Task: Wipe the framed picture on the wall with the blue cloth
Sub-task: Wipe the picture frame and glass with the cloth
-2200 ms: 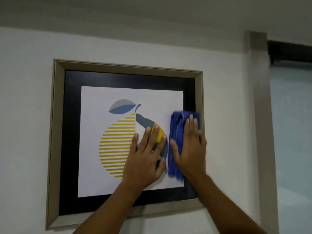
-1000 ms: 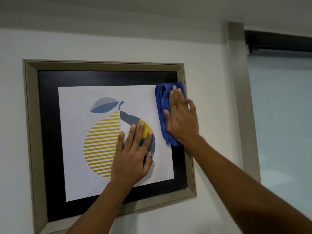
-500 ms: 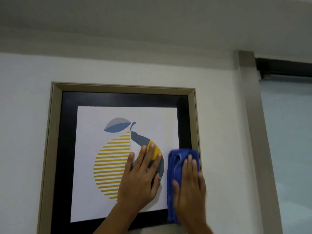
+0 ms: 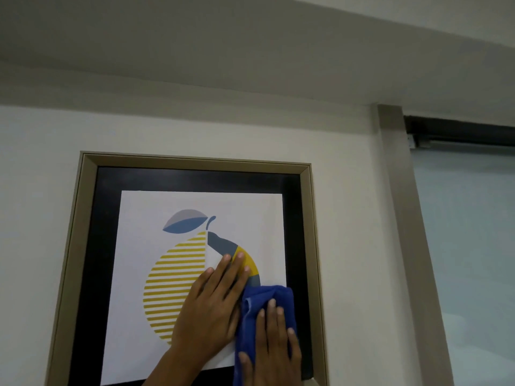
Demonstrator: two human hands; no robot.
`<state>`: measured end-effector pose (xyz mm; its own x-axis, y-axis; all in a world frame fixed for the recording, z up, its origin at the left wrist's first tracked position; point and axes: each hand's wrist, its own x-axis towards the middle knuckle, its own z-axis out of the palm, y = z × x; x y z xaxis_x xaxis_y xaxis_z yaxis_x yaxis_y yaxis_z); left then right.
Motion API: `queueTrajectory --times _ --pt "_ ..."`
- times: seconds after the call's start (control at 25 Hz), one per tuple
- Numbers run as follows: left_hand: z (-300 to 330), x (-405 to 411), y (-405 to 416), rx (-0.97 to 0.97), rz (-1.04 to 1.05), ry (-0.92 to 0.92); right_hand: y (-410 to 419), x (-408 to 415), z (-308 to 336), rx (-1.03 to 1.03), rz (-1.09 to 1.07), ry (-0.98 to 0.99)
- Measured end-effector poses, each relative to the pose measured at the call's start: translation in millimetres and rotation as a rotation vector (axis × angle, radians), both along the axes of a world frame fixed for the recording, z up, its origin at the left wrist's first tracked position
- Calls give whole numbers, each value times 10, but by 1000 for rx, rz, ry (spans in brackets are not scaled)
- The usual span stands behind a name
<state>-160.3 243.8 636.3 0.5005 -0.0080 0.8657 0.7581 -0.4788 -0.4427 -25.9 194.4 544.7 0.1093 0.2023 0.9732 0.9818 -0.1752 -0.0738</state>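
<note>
Fingers [image 4: 271,305] of the right hand [image 4: 274,349] lie flat and slightly fanned, palm pressing the blue cloth [image 4: 252,310] against the glass, no pinch. Left hand [image 4: 211,310] is bare, fingers spread and laid flat on the print, reads as a brace. Cloth sits at the lower right of the framed picture [image 4: 195,162], bunched in folds, overlapping the print's right edge and the black mat, touching the left hand's side. Picture hangs on the white wall [image 4: 39,207], its bottom edge out of shot. Handling guess: cloth is soft and light, will bunch and creep under the palm, so hold it by flat pressure with fingertips near its leading edge. Picture is rigid, but the glazed face is likely slick and breakable, and a hung frame can swing; push straight in, moderate force, and steady it on the face or the beige moulding. Count: one picture, one cloth, two hands.
</note>
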Motion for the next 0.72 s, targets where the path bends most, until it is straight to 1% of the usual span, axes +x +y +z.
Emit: queueTrajectory --times 0.12,0.24,0.32,0.4,0.6,0.64,0.72 --pt "17 -1 -57 -2 19 -2 -152 450 -82 -51 -21 47" --pt "16 8 -71 -13 24 8 -316 729 3 -150 -11 -26" --pt "14 15 -40 -17 25 11 -322 774 187 -151 8 -63" --pt "-2 20 -18 -29 22 15 -280 758 563 -69 20 -63" --pt "10 22 -34 -39 35 4 -227 751 2118 63 -1 -103" --pt "11 33 -29 -47 36 -4 -228 745 2311 83 -9 -103" --pt "5 45 -13 -71 35 -24 -228 711 2362 100 3 -84"
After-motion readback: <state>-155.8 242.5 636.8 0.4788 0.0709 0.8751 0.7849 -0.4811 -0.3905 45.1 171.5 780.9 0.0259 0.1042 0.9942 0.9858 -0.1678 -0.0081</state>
